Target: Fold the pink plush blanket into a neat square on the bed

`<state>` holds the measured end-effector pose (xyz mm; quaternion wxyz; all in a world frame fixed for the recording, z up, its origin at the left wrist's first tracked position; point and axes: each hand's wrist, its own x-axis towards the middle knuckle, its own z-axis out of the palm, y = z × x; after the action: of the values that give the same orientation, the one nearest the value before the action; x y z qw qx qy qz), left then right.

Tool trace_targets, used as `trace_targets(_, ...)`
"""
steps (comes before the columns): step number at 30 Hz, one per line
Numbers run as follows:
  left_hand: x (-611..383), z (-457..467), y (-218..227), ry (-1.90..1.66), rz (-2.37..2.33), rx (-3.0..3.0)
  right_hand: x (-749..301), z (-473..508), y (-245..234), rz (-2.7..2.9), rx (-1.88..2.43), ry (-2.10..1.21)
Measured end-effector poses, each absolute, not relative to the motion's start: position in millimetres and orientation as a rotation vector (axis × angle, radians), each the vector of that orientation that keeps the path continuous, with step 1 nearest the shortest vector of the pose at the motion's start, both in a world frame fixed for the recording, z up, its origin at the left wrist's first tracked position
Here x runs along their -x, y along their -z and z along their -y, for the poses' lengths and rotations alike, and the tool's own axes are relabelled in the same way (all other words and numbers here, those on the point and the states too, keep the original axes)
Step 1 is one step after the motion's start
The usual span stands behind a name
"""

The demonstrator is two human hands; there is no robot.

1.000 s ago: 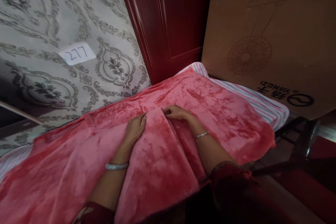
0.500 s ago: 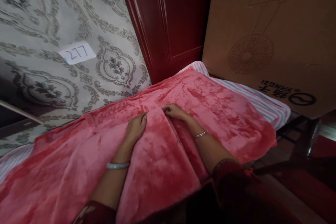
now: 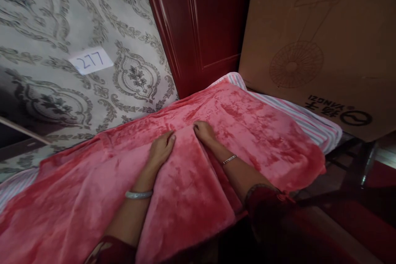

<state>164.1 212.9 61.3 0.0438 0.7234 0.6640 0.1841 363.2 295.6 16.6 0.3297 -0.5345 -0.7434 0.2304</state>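
Head view: the pink blanket (image 3: 93,189) spreads from eight o'clock to four; the fingers of my left hand (image 3: 161,148), toward eight, grip its fold, those of my right hand (image 3: 204,132) pinch the fold's edge; a cardboard box (image 3: 315,45) stands at two.

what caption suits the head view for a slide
Left hand and right hand hold a pink plush blanket over striped bedding.

The blanket (image 3: 266,132) is plush cloth, its pile catching a soft sheen; the striped sheet (image 3: 312,126) looks like flatter, duller cloth. The red panel (image 3: 213,16) shines glossily near the matt cardboard box (image 3: 340,49). The number card (image 3: 95,61) is paper, the bracelet (image 3: 229,159) shiny metal, the bangle (image 3: 139,194) smooth.
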Motion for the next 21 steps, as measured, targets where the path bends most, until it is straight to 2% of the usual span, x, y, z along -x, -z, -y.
trace_targets(5,-167.3,-211.1,-64.4,-0.435,-2.05,-2.239,-363.7,-299.7,-13.6,1.887,1.396,-0.642)
trace_targets(10,-169.2,-210.2,-66.4,-0.406,-2.076,-2.226,-366.6,-303.9,-15.5,1.66,1.191,-0.989)
trace_targets(15,-169.0,-210.3,-65.0,-0.42,-2.064,-2.223,-367.4,-303.0,-16.8,1.678,1.076,-1.254)
trace_targets(21,-167.8,-210.4,-62.8,-0.464,-2.051,-2.226,-363.2,-294.9,-13.2,1.619,0.997,-1.374)
